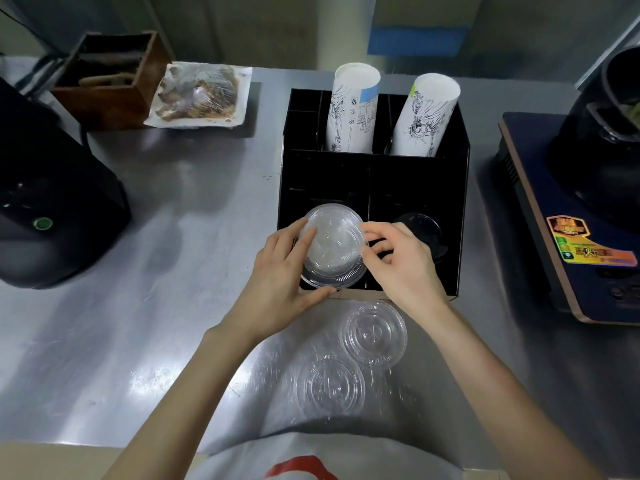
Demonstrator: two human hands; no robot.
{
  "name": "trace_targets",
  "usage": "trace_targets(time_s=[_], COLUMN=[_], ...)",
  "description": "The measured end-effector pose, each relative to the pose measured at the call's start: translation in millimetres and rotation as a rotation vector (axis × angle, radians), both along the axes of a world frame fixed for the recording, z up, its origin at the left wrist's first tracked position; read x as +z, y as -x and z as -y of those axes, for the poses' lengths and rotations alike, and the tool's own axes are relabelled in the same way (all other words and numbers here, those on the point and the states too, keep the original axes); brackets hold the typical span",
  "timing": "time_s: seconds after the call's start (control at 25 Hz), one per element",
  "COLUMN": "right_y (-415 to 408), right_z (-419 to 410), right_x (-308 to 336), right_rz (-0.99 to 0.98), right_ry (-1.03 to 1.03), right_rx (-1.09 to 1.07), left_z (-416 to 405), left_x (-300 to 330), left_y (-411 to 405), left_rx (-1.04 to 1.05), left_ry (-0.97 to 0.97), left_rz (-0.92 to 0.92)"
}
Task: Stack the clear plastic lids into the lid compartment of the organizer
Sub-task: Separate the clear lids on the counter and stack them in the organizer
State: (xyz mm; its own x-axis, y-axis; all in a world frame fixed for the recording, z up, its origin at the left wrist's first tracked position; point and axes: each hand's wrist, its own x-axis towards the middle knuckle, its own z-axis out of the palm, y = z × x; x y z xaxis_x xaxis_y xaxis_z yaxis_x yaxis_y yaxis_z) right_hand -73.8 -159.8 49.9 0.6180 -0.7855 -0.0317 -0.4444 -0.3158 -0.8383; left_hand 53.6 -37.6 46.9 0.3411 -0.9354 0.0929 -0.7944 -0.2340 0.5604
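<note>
We hold a ribbed, transparent stack of clear lids (pixel 333 245) over the black organizer (pixel 374 174), left hand (pixel 280 278) cupping its rim, right hand (pixel 403 261) pinching the opposite edge.

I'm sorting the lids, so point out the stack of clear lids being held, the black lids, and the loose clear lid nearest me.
stack of clear lids (pixel 332 247): head view, domed top.
black lids (pixel 420 225): head view, top face, in the right front compartment.
loose clear lid (pixel 330 386): head view, centre, on the counter.

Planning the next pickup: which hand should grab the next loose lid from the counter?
Right hand, likely: the nearest loose lid lies directly below its wrist, and the left hand grips the lid stack.
</note>
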Motion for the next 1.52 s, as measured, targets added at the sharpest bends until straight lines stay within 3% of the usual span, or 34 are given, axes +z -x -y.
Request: trace_targets(time_s=[0.88, 1.52], right_y=[-20.5, -10.6], right_z=[16.9, 6.8], right_x=[-11.6, -5.7], right_rz=[-0.173, -0.131], right_ry=[0.136, 0.144], right_rx=[0.056, 0.039], left_z=[36.8, 20.3], left_x=[-19.3, -12.5], left_y=[-14.3, -3.1], left_rx=[0.027, 0.083], left_ry=[-0.142, -0.038], left_rz=[0.059, -0.003])
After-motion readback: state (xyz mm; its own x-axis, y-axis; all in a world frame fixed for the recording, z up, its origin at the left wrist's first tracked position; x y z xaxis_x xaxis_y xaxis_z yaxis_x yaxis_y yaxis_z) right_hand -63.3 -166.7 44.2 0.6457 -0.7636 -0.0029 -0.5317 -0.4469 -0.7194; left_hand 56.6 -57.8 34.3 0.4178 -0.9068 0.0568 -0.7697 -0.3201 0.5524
